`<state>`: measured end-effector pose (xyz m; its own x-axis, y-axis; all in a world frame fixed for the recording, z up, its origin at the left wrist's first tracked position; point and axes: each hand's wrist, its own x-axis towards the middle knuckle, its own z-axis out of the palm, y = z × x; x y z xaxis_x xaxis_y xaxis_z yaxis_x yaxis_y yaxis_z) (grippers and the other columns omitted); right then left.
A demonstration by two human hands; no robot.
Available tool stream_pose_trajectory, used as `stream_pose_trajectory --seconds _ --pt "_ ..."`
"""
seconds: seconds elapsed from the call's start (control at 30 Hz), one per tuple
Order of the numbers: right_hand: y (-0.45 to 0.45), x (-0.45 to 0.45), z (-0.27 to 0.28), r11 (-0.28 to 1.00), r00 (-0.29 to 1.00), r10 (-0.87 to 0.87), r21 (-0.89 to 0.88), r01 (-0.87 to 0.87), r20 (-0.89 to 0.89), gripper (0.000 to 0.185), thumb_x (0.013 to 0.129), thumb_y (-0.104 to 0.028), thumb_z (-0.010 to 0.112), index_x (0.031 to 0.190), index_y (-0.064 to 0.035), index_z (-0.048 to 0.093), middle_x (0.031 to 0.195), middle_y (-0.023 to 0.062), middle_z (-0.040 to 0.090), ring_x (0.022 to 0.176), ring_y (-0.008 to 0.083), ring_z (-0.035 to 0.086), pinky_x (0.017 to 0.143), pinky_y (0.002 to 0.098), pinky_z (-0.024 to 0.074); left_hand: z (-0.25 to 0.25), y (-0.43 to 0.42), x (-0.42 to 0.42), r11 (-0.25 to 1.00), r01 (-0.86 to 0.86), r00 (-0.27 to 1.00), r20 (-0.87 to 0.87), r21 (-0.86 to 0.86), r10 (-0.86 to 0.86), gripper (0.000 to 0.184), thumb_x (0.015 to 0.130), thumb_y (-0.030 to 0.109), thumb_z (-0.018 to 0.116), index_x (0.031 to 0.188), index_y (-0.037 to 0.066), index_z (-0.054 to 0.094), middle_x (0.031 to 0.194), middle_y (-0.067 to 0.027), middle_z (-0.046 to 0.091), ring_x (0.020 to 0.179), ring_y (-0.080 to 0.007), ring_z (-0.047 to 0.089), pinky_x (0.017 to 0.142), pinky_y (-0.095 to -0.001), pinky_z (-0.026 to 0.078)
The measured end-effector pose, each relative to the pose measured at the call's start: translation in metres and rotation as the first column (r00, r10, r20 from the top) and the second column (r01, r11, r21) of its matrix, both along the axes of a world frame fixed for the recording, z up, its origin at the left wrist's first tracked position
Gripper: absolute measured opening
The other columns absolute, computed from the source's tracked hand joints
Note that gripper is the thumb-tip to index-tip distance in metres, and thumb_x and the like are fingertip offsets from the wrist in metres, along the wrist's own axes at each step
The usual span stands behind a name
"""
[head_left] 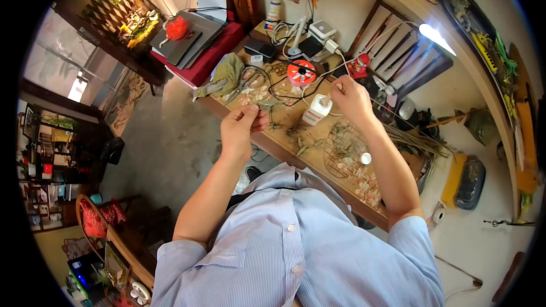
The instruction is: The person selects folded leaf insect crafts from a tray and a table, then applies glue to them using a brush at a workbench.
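Note:
Over the wooden table's near edge, my left hand point(243, 127) pinches a thin greenish strand point(272, 104) that points right. My right hand point(350, 98) is closed on a small stick-like tool whose lower end is at the mouth of a white bottle point(317, 110). The bottle stands on the table between my hands, with a printed label on its side. A round white cap point(365, 158) lies to the right, beside a wire grid point(339, 148) strewn with dry greenish pieces. Pale petal-like bits lie near it.
Behind my hands are a red spool point(301, 73), a green cloth point(226, 74), scissors, cables and a black box point(260, 49). A lit lamp point(437, 38) hangs at the upper right. Bundled stems point(418, 139) lie at the right. A red box with laptops stands at the left.

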<state>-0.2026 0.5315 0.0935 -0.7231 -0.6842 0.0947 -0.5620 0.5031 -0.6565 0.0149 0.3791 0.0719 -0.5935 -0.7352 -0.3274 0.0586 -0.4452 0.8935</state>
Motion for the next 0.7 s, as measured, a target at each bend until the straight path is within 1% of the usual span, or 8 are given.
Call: stream_pose_trajectory --seconds 0.1,0.2,0.33,0.4,0.53,0.6,0.63,0.7 --pt "0.001 0.003 -0.005 0.999 1.000 -0.018 -0.051 0.017 -0.025 0.020 0.080 -0.021 0.057 0.090 -0.0032 0.058 0.074 0.0181 0.063 0.073 0.0361 0.061 0.066 0.0414 0.0472 -0.002 0.000 0.000 1.000 0.010 1.000 0.016 0.000 -0.010 0.015 0.090 0.016 0.057 0.093 0.001 0.059 0.085 -0.0094 0.065 0.070 -0.0143 0.062 0.063 -0.0262 0.049" --pt "0.001 0.005 -0.016 0.978 0.973 0.196 -0.053 -0.203 -0.121 0.022 0.085 -0.022 0.054 0.097 -0.0037 0.055 0.075 0.0179 0.062 0.071 0.0329 0.061 0.064 0.0387 0.0473 -0.004 0.001 -0.001 1.000 0.020 1.000 0.003 0.001 -0.020 0.015 0.090 0.016 0.056 0.093 0.001 0.058 0.086 -0.0093 0.065 0.070 -0.0140 0.061 0.064 -0.0261 0.049" --pt "0.002 0.008 -0.006 0.978 0.967 0.174 -0.080 -0.192 -0.184 0.021 0.083 -0.020 0.056 0.097 -0.0044 0.055 0.073 0.0176 0.061 0.070 0.0329 0.061 0.062 0.0385 0.0470 -0.002 0.002 -0.001 1.000 0.027 0.999 0.021 -0.016 -0.027 0.015 0.090 0.015 0.056 0.093 0.001 0.058 0.085 -0.0093 0.065 0.070 -0.0140 0.062 0.064 -0.0262 0.049" --pt "0.001 0.008 -0.006 0.989 0.991 0.004 -0.143 -0.024 -0.137 0.020 0.080 -0.019 0.058 0.095 -0.0046 0.057 0.070 0.0169 0.061 0.067 0.0321 0.061 0.060 0.0376 0.0463 -0.001 0.001 0.000 0.999 0.037 0.999 0.013 -0.024 -0.037 0.015 0.090 0.015 0.056 0.093 0.001 0.058 0.085 -0.0093 0.065 0.070 -0.0140 0.062 0.064 -0.0262 0.049" --pt "0.001 0.001 -0.002 0.974 0.986 -0.092 -0.218 0.061 -0.137 0.019 0.078 -0.018 0.059 0.092 -0.0046 0.059 0.066 0.0145 0.060 0.059 0.0273 0.058 0.056 0.0345 0.0446 0.001 0.003 -0.002 1.000 0.024 1.000 0.010 -0.014 -0.024 0.016 0.090 0.016 0.056 0.094 0.001 0.058 0.085 -0.0092 0.065 0.070 -0.0141 0.061 0.063 -0.0259 0.049" --pt "0.006 0.005 0.006 0.971 0.987 -0.153 -0.193 0.143 -0.038 0.019 0.078 -0.018 0.060 0.091 -0.0045 0.062 0.064 0.0107 0.059 0.054 0.0196 0.055 0.054 0.0310 0.0430 0.000 0.003 -0.001 1.000 0.018 0.999 0.033 -0.004 -0.018 0.016 0.090 0.016 0.056 0.095 0.001 0.058 0.086 -0.0091 0.065 0.070 -0.0141 0.061 0.063 -0.0258 0.049" --pt "0.009 0.006 0.007 0.971 0.988 -0.153 -0.189 0.143 -0.037 0.019 0.078 -0.018 0.060 0.091 -0.0045 0.062 0.064 0.0107 0.059 0.054 0.0196 0.055 0.054 0.0310 0.0430 -0.001 0.003 0.000 1.000 0.015 1.000 0.022 -0.003 -0.015 0.016 0.090 0.016 0.056 0.095 0.001 0.058 0.085 -0.0090 0.065 0.070 -0.0141 0.061 0.063 -0.0257 0.049" --pt "0.015 0.005 0.008 0.966 0.984 -0.177 -0.187 0.180 0.035 0.020 0.078 -0.017 0.059 0.093 -0.0045 0.063 0.063 0.0073 0.058 0.054 0.0136 0.051 0.053 0.0285 0.0418 -0.004 0.002 0.002 1.000 0.008 1.000 0.015 -0.001 -0.008 0.017 0.090 0.016 0.056 0.095 0.000 0.058 0.085 -0.0090 0.065 0.070 -0.0141 0.061 0.063 -0.0256 0.049"
